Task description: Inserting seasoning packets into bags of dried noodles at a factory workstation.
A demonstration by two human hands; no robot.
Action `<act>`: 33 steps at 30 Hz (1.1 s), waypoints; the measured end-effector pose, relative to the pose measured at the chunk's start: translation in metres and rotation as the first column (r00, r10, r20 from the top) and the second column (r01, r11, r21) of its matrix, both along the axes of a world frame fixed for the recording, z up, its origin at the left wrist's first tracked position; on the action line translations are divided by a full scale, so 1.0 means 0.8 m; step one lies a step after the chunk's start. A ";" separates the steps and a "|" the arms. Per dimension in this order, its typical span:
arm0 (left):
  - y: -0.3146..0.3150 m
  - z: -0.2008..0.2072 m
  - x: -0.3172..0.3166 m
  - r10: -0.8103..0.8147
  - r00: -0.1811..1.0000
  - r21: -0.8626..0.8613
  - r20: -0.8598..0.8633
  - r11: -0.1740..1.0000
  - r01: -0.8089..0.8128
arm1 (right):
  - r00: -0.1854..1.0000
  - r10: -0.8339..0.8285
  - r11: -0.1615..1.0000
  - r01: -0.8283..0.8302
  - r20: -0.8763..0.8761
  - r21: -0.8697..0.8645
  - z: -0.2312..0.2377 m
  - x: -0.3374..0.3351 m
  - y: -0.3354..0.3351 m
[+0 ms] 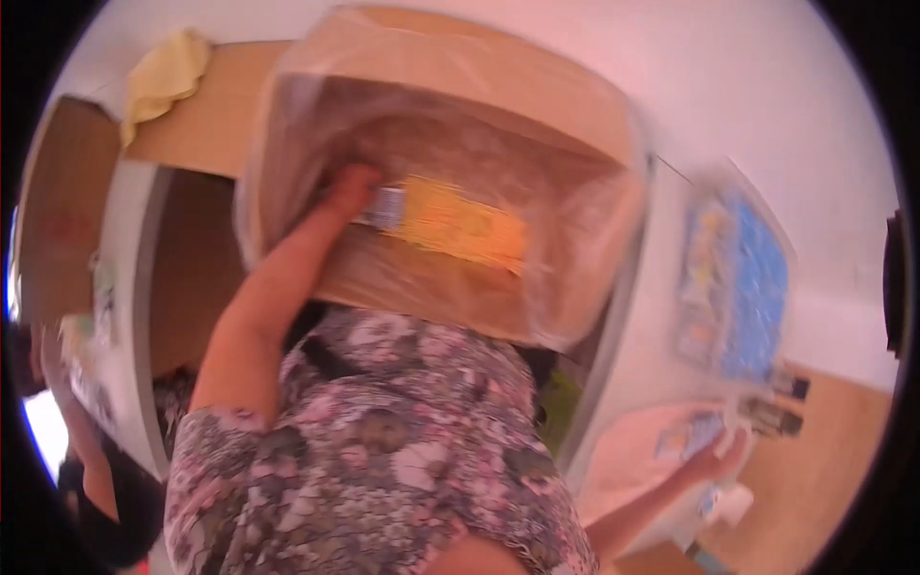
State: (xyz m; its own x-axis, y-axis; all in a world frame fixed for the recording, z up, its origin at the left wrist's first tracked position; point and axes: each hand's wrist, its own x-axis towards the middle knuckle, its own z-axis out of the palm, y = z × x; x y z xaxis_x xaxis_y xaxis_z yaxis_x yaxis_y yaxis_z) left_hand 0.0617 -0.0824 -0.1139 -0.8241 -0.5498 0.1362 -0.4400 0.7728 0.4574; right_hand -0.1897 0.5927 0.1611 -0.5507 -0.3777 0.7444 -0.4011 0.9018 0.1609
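Observation:
A large cardboard box (pixel 498 48), lined with clear plastic film (pixel 604 240), stands in front of me. My left hand (pixel 355 182) reaches down inside it near the left wall; its fingers are blurred and partly in shadow. Beside that hand lies a small grey-blue packet (pixel 388 207), touching or close to it. A row of flat yellow-orange packets (pixel 460 225) continues to the right along the box bottom. Out at the lower right, my right hand (pixel 721 455) is over the edge of a pink sheet (pixel 628 446), near a small bluish packet (pixel 685 436). Motion smears its fingers.
A clear tray with blue and pale packets (pixel 733 287) lies on the white table to the right, with dark small objects (pixel 771 412) below it. A yellow cloth (pixel 168 77) hangs over cardboard at the upper left. Another person's arm (pixel 86 450) shows at the far left.

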 end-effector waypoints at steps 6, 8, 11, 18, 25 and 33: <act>0.002 0.065 -0.001 0.036 0.976 -0.170 0.216 0.985 0.001 | 0.968 0.248 0.956 -0.252 -0.039 -0.154 0.048 0.048 -0.215; 0.003 0.070 0.000 0.102 0.994 0.050 0.034 0.993 -0.104 | 0.777 0.626 0.733 -0.616 -0.069 -0.289 0.035 0.068 -0.290; 0.001 0.084 -0.013 0.165 0.966 0.530 -0.200 0.848 -0.035 | 0.463 0.780 0.620 -0.660 0.420 -0.424 0.004 0.130 -0.424; 0.030 0.136 -0.024 -0.019 0.923 0.795 -0.385 0.500 0.343 | 0.106 0.508 0.703 -0.624 0.855 -0.341 -0.112 0.149 -0.627; 0.009 0.109 -0.018 0.021 0.954 0.694 -0.300 0.690 0.203 | -0.538 0.456 0.700 -0.275 0.709 -0.659 -0.235 0.128 -0.648; -0.002 0.114 -0.014 0.133 0.970 0.441 -0.203 0.897 -0.031 | -0.059 0.484 0.612 -0.690 0.873 -0.386 -0.245 0.120 -0.681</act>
State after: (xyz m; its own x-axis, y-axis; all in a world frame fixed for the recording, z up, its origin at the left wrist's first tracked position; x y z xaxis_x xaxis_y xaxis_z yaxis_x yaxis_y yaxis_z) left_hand 0.0509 -0.0843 -0.0226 -0.7498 -0.6602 0.0440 -0.3402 0.4418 0.8301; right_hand -0.0935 0.0475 -0.0345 -0.2436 -0.9633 -0.1130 -0.7146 0.2570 -0.6507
